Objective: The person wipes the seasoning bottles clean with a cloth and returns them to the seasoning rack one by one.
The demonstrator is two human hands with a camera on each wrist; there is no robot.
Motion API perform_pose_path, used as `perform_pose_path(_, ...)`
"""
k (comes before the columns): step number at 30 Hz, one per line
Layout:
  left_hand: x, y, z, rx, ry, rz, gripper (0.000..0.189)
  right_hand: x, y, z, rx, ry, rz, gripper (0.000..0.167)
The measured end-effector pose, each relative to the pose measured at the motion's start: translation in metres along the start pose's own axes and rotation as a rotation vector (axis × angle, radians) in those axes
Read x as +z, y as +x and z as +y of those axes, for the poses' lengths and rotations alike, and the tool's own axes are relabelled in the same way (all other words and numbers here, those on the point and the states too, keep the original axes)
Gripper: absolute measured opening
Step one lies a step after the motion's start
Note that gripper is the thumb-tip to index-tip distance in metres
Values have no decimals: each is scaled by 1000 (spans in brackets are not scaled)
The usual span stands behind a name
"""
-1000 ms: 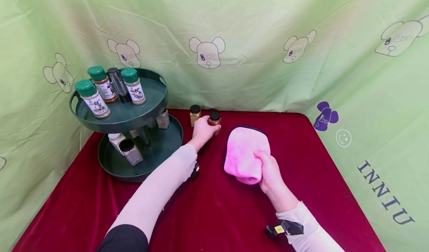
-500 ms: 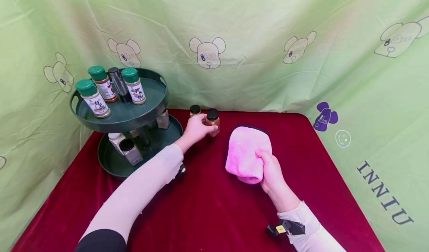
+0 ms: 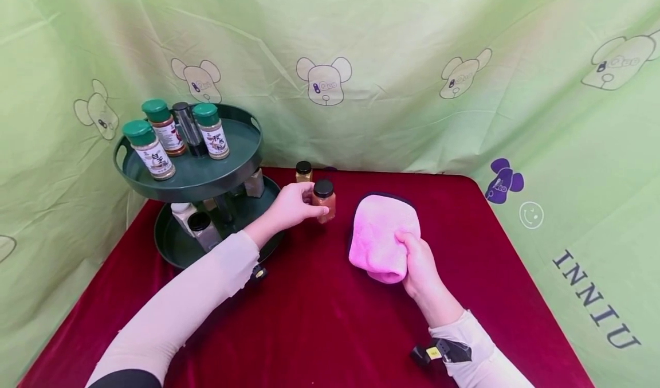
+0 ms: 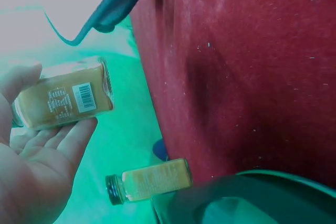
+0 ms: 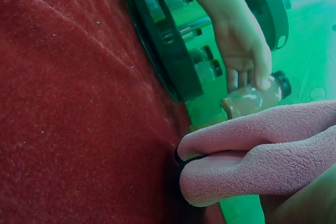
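Note:
A black-capped glass spice jar (image 3: 325,202) with reddish-brown contents is held by my left hand (image 3: 293,206), thumb on one side and fingers on the other. In the left wrist view the jar (image 4: 65,97) shows a barcode and appears off the tabletop. Just behind that hand stands another spice jar (image 3: 303,172) with a black cap and yellowish contents. My right hand (image 3: 421,266) grips a folded pink cloth (image 3: 382,233) with dark edging, thumb on top. In the right wrist view the folded cloth (image 5: 262,156) hides most of that hand.
A dark green two-tier rack (image 3: 206,181) stands at the left. Green-capped shakers (image 3: 154,157) and a dark cylindrical bottle (image 3: 189,129) are on its upper tier. Jars, including a black-capped one (image 3: 204,230), sit on its lower tier. Red cloth (image 3: 309,319) covers the table; a green curtain hangs behind.
My left hand has drawn the reddish-brown jar toward me and slightly left, away from the table's back edge. The right hand with the pink cloth has barely moved.

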State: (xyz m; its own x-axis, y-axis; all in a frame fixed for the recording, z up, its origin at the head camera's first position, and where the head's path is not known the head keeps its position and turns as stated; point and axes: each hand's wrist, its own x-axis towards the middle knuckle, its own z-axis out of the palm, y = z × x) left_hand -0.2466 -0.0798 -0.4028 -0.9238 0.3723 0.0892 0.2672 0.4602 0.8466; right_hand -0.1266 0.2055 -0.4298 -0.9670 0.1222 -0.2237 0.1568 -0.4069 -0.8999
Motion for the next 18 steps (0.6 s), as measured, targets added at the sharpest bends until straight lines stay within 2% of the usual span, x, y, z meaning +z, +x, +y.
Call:
perform_pose_path(5, 1, -19, -2, 20, -12, -64, 32, 2, -1, 1, 5, -1, -5, 10)
perform_pose_path(10, 9, -36, -9, 39, 19, -118, 36, 4, -2, 2, 1, -7, -7, 8)
perform_pose_path(18, 26, -49, -22, 31, 15, -201, 39, 8, -1, 4, -8, -10, -17, 13)
